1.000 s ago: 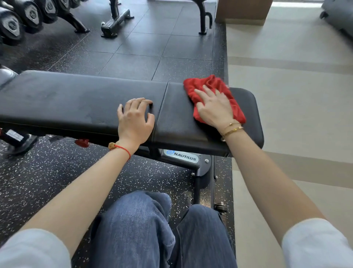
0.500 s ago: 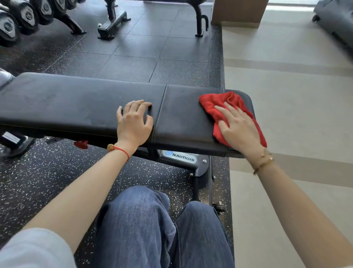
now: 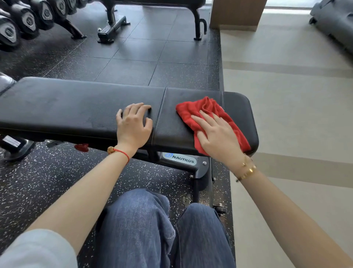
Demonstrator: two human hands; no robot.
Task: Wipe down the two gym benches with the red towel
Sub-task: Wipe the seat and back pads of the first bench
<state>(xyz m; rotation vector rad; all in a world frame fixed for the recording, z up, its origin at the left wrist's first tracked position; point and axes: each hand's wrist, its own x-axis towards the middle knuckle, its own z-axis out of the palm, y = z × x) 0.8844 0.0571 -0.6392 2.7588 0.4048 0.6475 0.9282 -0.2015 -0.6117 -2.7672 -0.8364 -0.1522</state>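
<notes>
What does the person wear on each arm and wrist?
Left wrist: a thin red cord bracelet with a small tan bead. Right wrist: gold bracelets, one a chain. Both forearms are bare, with light sleeves at the bottom corners, the left sleeve pale grey-white.

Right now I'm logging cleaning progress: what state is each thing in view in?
Red towel: bunched, flat on the seat pad, under the right hand.
Right hand: fingers straight, pressing the towel.
Left hand: fingers slightly bent, resting on the long pad beside the seam.
Near bench: laid flat, dull smudges on the long pad.
Far bench: untouched.
Dumbbells: racked.
</notes>
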